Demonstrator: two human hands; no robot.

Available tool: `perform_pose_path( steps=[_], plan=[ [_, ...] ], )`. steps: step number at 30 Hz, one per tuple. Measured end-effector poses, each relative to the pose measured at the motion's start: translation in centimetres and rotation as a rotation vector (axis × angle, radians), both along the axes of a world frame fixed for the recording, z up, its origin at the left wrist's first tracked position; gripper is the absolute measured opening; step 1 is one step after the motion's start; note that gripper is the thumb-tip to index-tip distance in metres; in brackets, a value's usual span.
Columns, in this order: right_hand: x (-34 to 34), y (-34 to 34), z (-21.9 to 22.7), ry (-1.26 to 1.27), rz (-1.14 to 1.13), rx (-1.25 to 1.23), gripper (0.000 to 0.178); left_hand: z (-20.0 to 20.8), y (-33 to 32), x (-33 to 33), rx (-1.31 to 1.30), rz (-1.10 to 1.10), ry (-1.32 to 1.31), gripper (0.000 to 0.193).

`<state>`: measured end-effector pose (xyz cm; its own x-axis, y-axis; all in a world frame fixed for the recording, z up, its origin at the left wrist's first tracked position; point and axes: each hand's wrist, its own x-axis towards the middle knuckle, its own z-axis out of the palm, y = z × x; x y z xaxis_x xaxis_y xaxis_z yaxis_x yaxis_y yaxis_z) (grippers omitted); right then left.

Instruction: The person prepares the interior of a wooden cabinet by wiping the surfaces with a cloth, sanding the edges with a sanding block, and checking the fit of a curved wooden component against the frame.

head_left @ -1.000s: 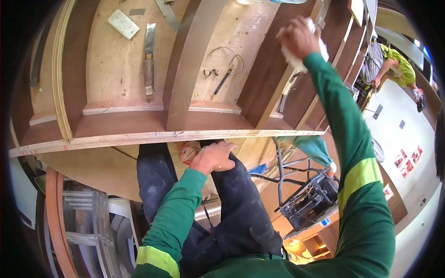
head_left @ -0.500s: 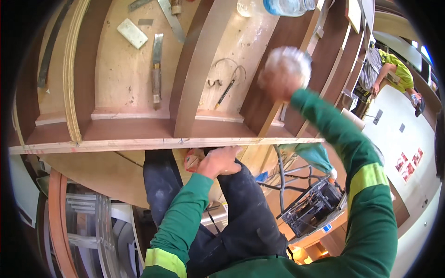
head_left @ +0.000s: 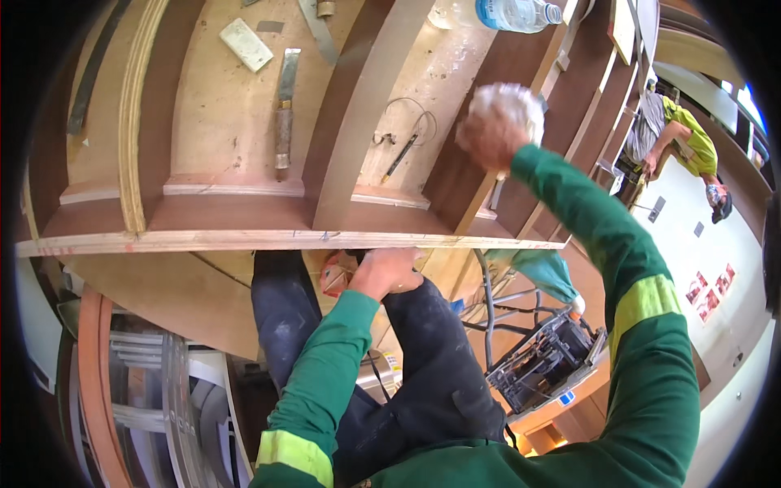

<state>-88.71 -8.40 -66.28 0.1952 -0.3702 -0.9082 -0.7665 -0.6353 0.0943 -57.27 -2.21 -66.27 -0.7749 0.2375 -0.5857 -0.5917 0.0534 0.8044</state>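
The chisel (head_left: 285, 122) lies left of the divider (head_left: 364, 106), the bottle (head_left: 512, 15) right.

Joinery workshop or interior fit-out site, judging by contents. Brown-faced plywood frame (head_left: 203, 239) with open compartments; flat steel blade with worn cylindrical handle (head_left: 283, 134) lying inside. Grey metal ladder (head_left: 173, 382) lower left; co-worker in yellow-green top (head_left: 691, 142) at right.

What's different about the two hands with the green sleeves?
The right hand grips a crumpled white wad; the left hand shows nothing held. The right hand is beside a brown divider; the left hand is at the knee of the dark trousers. Both hands are bare, with green sleeves.
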Motion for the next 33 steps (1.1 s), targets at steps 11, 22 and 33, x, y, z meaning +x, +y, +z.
perform_pose_path(
  steps=[11,22,33],
  plan=[
    [0.7,10.7,-1.8,-0.104,-0.059,-0.130,0.045,-0.1,-0.2,-0.8,0.121,0.034,0.013,0.065],
    [-1.3,0.1,0.7,0.119,-0.100,-0.150,0.045,0.5,0.5,0.1,0.006,0.123,-0.007,0.060],
    [-0.4,-1.2,-1.5,0.194,-0.145,-0.118,0.046,0.9,-0.3,1.3,0.081,0.167,-0.055,0.059]
  ],
)
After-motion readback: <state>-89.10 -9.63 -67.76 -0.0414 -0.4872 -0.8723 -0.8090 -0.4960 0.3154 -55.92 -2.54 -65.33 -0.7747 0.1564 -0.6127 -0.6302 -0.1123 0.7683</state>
